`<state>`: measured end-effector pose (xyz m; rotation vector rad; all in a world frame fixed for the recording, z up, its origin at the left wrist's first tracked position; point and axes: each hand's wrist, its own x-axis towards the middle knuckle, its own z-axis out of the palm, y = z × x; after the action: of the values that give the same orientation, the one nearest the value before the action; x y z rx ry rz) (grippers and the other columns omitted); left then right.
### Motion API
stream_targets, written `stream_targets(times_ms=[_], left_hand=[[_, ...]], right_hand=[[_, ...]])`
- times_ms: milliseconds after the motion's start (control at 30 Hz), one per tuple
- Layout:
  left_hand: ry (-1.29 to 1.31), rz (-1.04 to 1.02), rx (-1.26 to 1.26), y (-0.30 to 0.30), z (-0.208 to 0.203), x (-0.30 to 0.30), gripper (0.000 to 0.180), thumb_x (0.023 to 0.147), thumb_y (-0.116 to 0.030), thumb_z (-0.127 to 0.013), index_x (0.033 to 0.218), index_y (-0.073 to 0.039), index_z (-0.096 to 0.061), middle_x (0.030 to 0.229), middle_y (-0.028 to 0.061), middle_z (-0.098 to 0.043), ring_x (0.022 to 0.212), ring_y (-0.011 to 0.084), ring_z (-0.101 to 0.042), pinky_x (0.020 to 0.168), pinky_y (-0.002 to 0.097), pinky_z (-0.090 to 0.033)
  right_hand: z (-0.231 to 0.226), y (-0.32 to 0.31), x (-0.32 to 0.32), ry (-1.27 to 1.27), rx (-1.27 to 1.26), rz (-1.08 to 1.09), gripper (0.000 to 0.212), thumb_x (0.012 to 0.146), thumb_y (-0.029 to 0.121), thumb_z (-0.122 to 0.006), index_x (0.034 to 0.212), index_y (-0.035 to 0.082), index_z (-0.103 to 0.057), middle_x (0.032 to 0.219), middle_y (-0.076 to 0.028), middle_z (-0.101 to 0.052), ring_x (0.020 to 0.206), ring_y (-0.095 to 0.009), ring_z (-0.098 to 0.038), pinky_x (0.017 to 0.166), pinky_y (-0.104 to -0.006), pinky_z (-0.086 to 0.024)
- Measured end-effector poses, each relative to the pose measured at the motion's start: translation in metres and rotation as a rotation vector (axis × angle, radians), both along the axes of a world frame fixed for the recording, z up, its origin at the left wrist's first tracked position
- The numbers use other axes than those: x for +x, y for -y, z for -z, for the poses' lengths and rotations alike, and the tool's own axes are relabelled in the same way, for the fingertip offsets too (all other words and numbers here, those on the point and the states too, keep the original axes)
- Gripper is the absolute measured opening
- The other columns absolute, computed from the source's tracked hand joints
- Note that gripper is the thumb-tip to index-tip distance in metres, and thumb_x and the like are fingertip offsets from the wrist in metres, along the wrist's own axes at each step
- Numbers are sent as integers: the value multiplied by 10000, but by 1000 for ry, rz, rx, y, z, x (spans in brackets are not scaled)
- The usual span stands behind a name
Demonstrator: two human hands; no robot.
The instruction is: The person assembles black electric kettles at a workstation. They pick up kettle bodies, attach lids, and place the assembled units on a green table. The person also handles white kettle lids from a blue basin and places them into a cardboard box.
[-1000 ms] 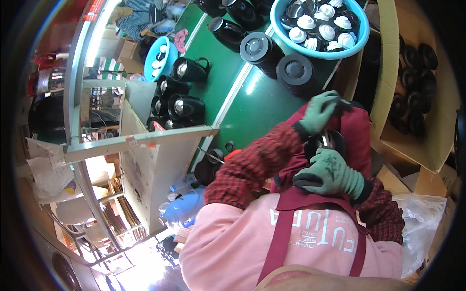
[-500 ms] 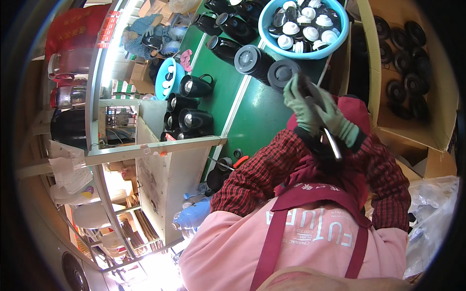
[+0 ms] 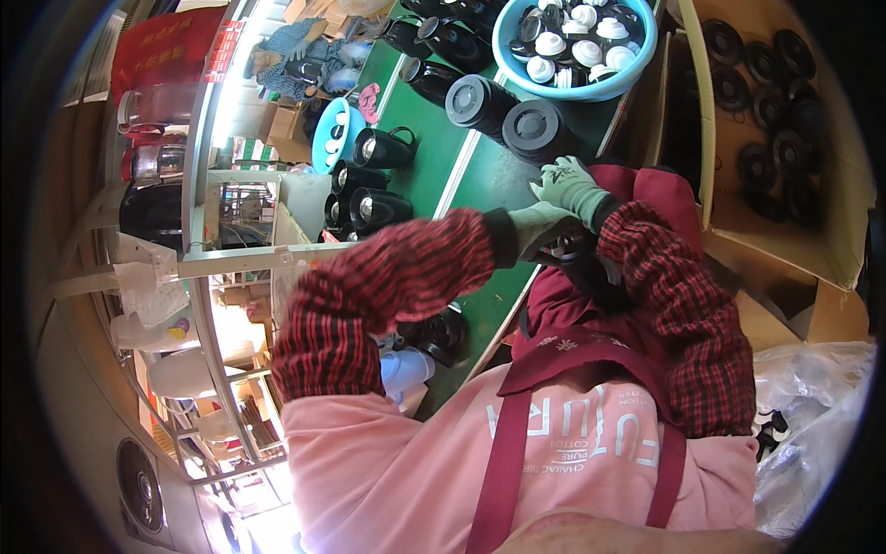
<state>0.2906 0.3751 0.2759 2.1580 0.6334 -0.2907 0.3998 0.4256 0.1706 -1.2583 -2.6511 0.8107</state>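
My left hand (image 3: 540,224), in a pale green glove, reaches across from the left and is closed on a dark object (image 3: 574,247) held above my lap. Its kind I cannot make out; a shiny part shows below the fingers. Bent over the top of it, beside the left hand, is my right hand (image 3: 572,189), gloved the same way, its fingers curled and partly hidden. Just beyond the hands stand two black cylinders with round ribbed tops, one nearer (image 3: 535,129) and one farther left (image 3: 475,100), on the green tabletop (image 3: 494,185).
A blue basin (image 3: 503,55) of white-and-black stoppers stands at the back. Black jugs (image 3: 380,210) are grouped at the left, near a smaller blue basin (image 3: 323,152). An open carton (image 3: 784,245) with black round lids is at the right. A person (image 3: 291,60) sits far left.
My left forearm has swung out to the left, its elbow raised. The hands have turned, and the shiny rod-like part no longer sticks out toward me. The view has shifted slightly.
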Motion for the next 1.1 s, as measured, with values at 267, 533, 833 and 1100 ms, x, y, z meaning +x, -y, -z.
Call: stream_targets(times_ms=[267, 533, 833, 1100], left_hand=[[-806, -1133, -27, 22, 178, -42, 360, 777, -228, -792, 1094, -76, -715, 1054, 83, -732, 937, 249, -721, 790, 394, -591], [-370, -1204, -356, 26, 47, 29, 244, 838, -13, -628, 1079, -17, -660, 910, 88, -696, 746, 230, -697, 588, 359, -563], [-186, -542, 228, 27, 40, -12, 403, 783, -26, -634, 1181, -29, -577, 980, 238, -672, 908, 458, -666, 778, 458, -535], [177, 54, 513, -31, 79, -22, 449, 764, -77, -708, 1202, -112, -616, 1025, 85, -659, 930, 315, -671, 752, 416, -569]], right_hand=[[13, -1, -21, -149, -156, -70, 514, 1022, 440, -419, 1138, 46, -727, 1216, -188, -702, 1147, -370, -642, 1006, -507, -459], [45, 5, 16, -423, 130, -56, 222, 914, 310, -575, 1046, 176, -691, 902, -125, -707, 962, -348, -683, 826, -479, -526], [3, 44, 60, -144, 340, 172, 499, 967, 499, -553, 708, 112, -730, 735, -78, -688, 844, -259, -631, 878, -430, -421], [-52, 112, 67, 143, 340, 506, 400, 944, 506, -600, 839, 120, -614, 752, -57, -590, 748, -225, -579, 748, -416, -397]])
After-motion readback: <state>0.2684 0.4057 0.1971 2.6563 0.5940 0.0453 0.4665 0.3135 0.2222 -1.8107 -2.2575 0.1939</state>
